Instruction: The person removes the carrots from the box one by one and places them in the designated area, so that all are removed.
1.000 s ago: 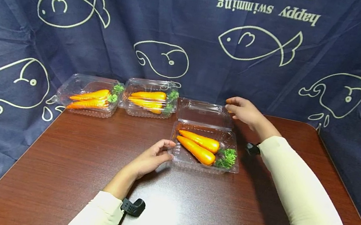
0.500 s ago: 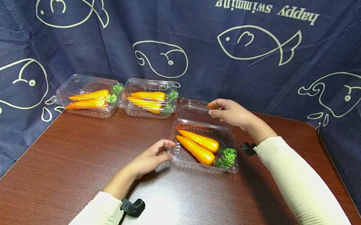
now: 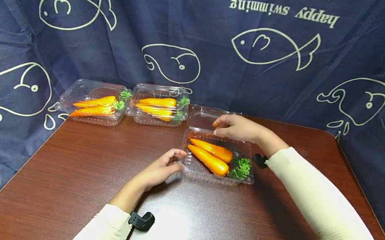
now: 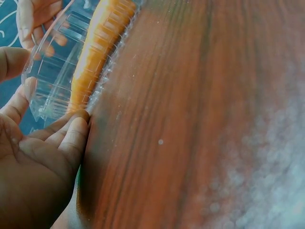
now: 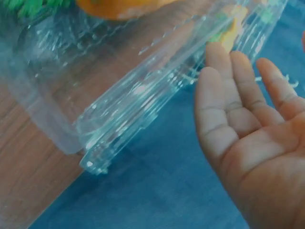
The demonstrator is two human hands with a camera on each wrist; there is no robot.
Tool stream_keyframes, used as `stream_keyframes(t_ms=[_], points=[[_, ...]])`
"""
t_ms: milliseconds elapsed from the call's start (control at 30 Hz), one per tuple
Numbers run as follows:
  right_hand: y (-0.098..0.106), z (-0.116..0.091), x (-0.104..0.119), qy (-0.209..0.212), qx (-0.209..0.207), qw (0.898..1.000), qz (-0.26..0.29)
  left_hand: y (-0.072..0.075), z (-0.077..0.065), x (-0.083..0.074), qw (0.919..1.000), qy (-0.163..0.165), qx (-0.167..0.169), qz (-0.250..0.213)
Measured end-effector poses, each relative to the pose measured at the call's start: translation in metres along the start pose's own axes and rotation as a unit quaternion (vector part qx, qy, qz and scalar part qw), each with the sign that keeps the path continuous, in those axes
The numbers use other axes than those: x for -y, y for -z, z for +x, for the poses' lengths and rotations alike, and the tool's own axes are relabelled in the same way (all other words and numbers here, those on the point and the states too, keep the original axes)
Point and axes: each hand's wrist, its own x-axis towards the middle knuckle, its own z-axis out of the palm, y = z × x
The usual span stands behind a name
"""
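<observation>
Three clear plastic containers are in my head view, and the nearest, an open container [image 3: 211, 178], sits around the middle of the tabletop [image 3: 91, 188] with its lid [image 3: 203, 118] folded back toward the cloth. Inside I see two orange carrots [image 3: 208, 160], tips to the left, with a green sprig [image 3: 241, 169] beside their thick ends. The two hands are well apart from each other. My left hand [image 3: 161, 169] rests at the container's left end, thumb and fingers spread along the wall and touching it rather than clamping. My right hand [image 3: 237, 128] hovers by the lid, hiding its right part, fingers loosely bent and parted with nothing between them (whether it touches the plastic, I can't tell from here). Farther back on the left, a middle container [image 3: 156, 122] and a leftmost container [image 3: 101, 121] stand side by side, each holding carrots and greens. Behind everything hangs a dark blue cloth [image 3: 212, 18] printed with pale fish and whales.
</observation>
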Motion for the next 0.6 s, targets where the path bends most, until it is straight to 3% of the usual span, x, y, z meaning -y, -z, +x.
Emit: stream_keyframes(t_ms=[367, 600], points=[[-0.009, 0.000, 0.006, -0.003, 0.050, 0.998, -0.038, 0.000, -0.001, 0.001, 0.9996, -0.018, -0.006, 0.019], [-0.013, 0.004, -0.005, -0.018, 0.094, 0.994, -0.057, 0.000, 0.000, -0.001, 1.0000, 0.003, -0.007, 0.004]])
